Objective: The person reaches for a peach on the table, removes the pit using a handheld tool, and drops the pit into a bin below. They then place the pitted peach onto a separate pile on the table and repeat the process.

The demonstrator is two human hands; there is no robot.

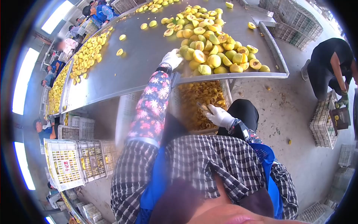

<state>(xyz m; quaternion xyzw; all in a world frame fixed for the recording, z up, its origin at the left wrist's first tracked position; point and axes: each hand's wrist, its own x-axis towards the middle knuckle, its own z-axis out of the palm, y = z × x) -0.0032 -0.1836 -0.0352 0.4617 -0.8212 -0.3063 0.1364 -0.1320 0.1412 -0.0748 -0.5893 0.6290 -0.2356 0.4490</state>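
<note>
A heap of halved yellow peaches (209, 44) lies on the metal table (138, 52), cut faces and skins showing. My left hand (172, 59), in a white glove, is at the heap's left edge, close over the tabletop, its fingers apart and partly blurred. Lower down, my right hand (220, 116), also gloved in white, is closed around a small slim tool (203, 107) that points up and left. Beneath this hand stands a crate of brownish-yellow peach scraps and stones (201, 95), partly hidden by the table edge.
Many peach halves (87, 52) line the table's far left side, where several people work. White crates of fruit (80, 162) stand at left. At right, a person (332, 67) bends over a crate (321, 123). Stacked crates (292, 24) are at upper right.
</note>
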